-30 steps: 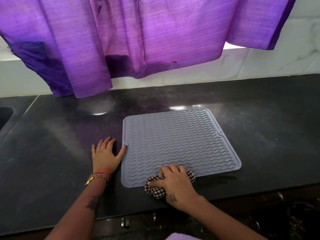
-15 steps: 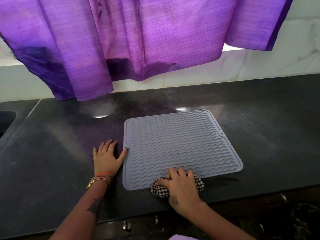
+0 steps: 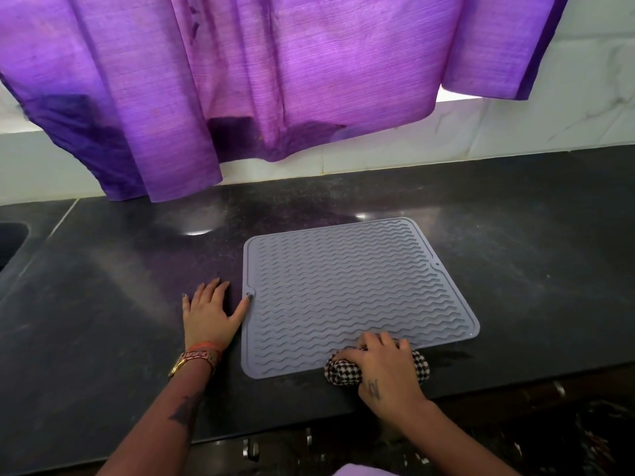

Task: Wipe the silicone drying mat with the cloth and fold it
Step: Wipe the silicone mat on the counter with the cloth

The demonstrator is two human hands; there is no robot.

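The mat (image 3: 347, 297) lies flat and unfolded on the counter (image 3: 103, 321), ribbed side up, near the front edge and slightly right of centre. Its near-right edge sits closest to the counter's front edge.

The right hand (image 3: 385, 369) is closed in a grip around the bunched checked cloth (image 3: 343, 372). The cloth rests on the mat's front edge, toward its right corner, partly overhanging onto the counter.

The left hand (image 3: 209, 314) lies flat on the counter just beside the mat's left edge, grip wide and holding nothing. Its thumb tip touches the mat at the small notch on that edge. Bangles (image 3: 196, 359) circle the left wrist.

A purple fabric (image 3: 275, 80) hangs above the counter's back edge. A sink (image 3: 10, 242) is partly visible at the far left.
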